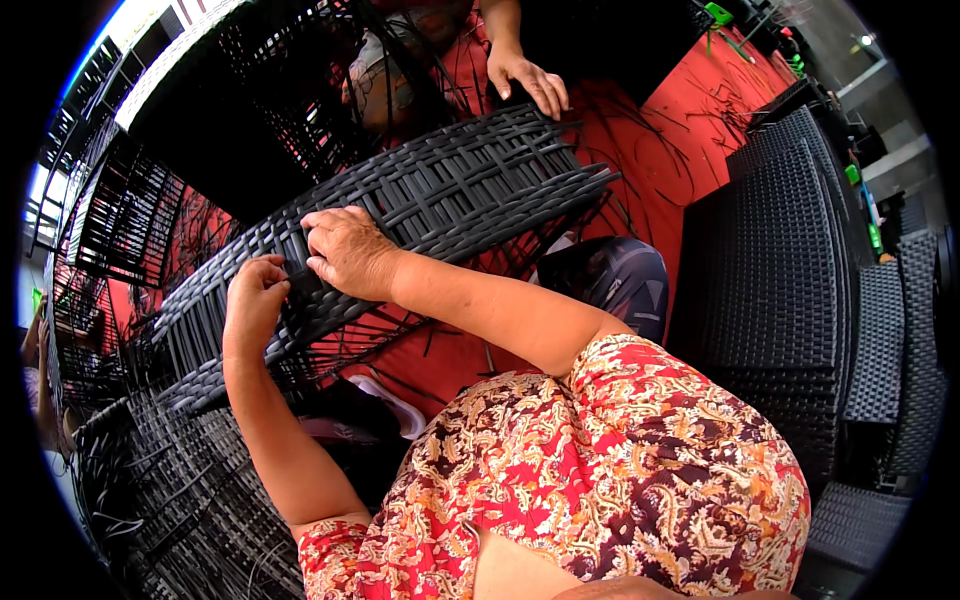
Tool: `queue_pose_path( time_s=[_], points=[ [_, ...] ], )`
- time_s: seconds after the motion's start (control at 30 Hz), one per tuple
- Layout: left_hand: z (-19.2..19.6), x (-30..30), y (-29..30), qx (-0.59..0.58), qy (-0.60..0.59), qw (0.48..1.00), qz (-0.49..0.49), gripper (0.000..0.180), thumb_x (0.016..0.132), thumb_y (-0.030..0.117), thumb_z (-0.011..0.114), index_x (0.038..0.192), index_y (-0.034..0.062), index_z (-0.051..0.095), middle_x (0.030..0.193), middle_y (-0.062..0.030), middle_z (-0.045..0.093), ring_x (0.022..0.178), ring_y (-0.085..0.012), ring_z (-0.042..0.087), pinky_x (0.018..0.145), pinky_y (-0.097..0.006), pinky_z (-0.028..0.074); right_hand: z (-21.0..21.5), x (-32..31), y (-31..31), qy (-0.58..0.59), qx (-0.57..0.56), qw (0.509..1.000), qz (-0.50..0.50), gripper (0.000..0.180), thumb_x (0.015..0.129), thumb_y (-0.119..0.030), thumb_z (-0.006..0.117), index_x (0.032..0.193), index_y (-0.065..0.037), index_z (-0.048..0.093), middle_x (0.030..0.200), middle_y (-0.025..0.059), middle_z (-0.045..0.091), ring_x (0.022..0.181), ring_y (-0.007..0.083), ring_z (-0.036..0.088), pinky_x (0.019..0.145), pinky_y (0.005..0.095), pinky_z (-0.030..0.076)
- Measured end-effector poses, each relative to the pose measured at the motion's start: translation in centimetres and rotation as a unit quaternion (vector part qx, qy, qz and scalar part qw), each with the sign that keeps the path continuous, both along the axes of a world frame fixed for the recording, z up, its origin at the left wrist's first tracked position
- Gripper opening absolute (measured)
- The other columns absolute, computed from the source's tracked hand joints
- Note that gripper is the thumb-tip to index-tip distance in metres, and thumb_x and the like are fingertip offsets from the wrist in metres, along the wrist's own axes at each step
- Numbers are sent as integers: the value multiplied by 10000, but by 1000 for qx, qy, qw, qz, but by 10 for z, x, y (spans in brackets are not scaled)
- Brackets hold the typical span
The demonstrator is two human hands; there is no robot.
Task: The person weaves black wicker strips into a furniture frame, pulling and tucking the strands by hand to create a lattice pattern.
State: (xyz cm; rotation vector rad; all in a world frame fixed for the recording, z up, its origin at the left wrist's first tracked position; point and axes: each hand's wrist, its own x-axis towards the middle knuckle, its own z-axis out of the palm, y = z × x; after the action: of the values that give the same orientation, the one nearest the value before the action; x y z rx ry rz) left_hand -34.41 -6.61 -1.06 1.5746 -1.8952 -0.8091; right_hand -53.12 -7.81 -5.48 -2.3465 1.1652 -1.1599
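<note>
A long, curved wicker panel of dark grey woven strips (pixel 470 185) lies slantwise in front of me, from the lower left up to the upper right. On its left half rests my right hand (pixel 350 252), its fingers bent down onto the weave. Just left of it, my left hand (pixel 257 300) is at the panel with thumb and fingers pinched together; what they hold, if anything, is too small to make out. Another person's hand (pixel 528 80) lies on the panel's far right end.
Red sheeting (pixel 690 110) covers the floor, with loose dark strips (pixel 735 105) scattered over it. Woven dark panels (pixel 765 290) stand stacked at right. A partly woven piece with loose strip ends (pixel 190 480) lies at lower left. Open dark frames (pixel 125 215) stand at far left.
</note>
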Motion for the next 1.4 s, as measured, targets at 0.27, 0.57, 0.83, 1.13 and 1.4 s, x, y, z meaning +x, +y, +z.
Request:
queue_pose_path(
  time_s=[0.27, 0.57, 0.83, 1.13, 1.4],
  points=[
    [-1, 4, 0, 134, 81, 987, 38, 71, 767, -4, 564, 838, -10, 572, 710, -27, 571, 548, -102, 554, 516, -219, 423, -3, 2, -1, 18, 10, 1000, -4, 161, 795, -183, 585, 859, -37, 608, 1173, 129, 544, 1138, 270, 475, 974, 414, 311],
    [0, 7, -3, 193, 122, 973, 44, 87, 791, 4, 550, 878, -5, 548, 719, -32, 562, 539, -109, 552, 508, -215, 451, -4, 5, -2, 39, 4, 999, -7, 191, 799, -184, 569, 919, -39, 604, 1189, 124, 533, 1140, 268, 474, 983, 414, 305],
    [1, 9, -9, 222, 140, 964, 38, 79, 791, 17, 560, 869, 15, 549, 706, -26, 568, 532, -106, 551, 507, -211, 452, 4, 2, -1, -36, -63, 997, 1, 227, 762, -126, 605, 980, -72, 578, 1190, 108, 536, 1131, 260, 484, 963, 434, 306],
    [3, 14, -14, 239, 139, 960, 35, 93, 785, 39, 552, 877, 28, 555, 697, -22, 581, 523, -98, 549, 487, -198, 417, 81, -180, 20, -75, -192, 971, -121, 192, 738, 12, 556, 897, -72, 623, 929, 84, 636, 890, 250, 593, 805, 366, 440],
    [-6, 25, -16, 219, 181, 959, 12, 85, 807, 89, 565, 877, 41, 566, 676, -7, 587, 507, -71, 529, 475, -171, 378, -13, -350, -19, -290, 240, 888, -265, 193, 811, -160, 565, 846, 0, 667, 741, 28, 624, 705, 104, 556, 674, 283, 459]
  ],
)
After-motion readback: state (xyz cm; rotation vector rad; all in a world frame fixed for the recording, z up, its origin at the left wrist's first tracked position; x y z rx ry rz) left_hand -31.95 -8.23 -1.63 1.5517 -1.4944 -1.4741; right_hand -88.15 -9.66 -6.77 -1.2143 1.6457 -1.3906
